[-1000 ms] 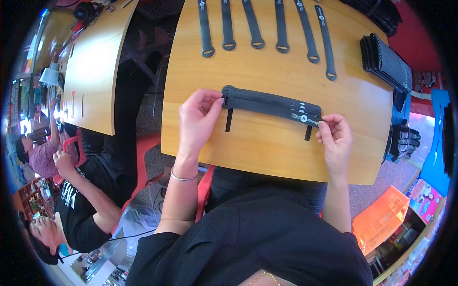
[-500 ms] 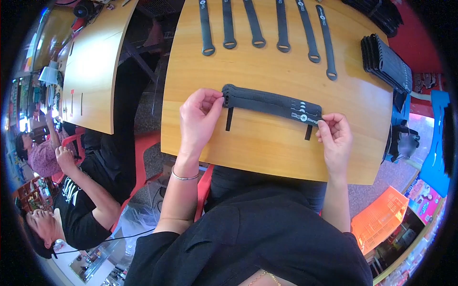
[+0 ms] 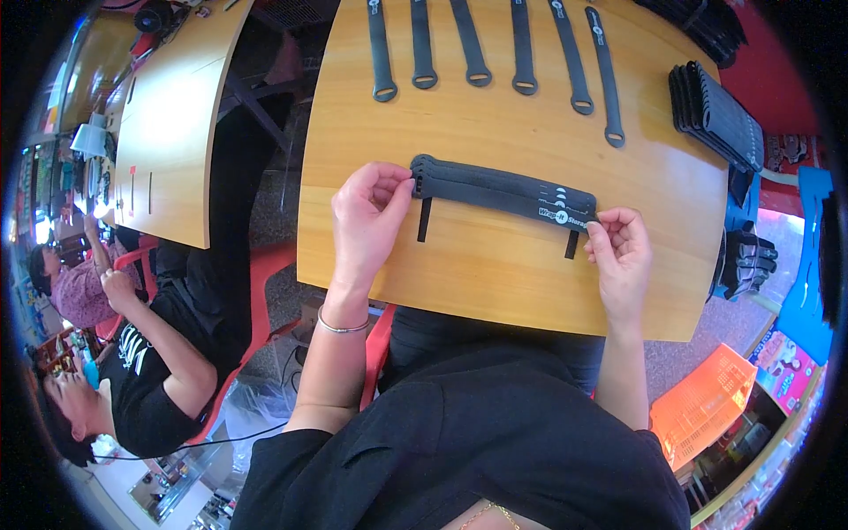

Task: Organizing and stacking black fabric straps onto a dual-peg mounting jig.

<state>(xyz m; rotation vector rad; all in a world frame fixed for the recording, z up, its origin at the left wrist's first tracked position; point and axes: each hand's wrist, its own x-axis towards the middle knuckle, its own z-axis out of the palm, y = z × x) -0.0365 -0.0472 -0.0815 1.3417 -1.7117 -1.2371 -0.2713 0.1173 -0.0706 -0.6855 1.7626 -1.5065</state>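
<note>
Fingers of left hand point(image 3: 364, 212) and right hand point(image 3: 625, 256) are pinched on flat dark-grey straps point(image 3: 495, 191) left of an orange plastic basket point(image 3: 707, 402).

Glare whitens the left table point(image 3: 175, 102), while fisheye edges curve into black.

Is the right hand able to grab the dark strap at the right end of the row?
Probably yes: only tabletop shows between the right hand and that end strap, but it would likely need to release the strap stack first.
</note>
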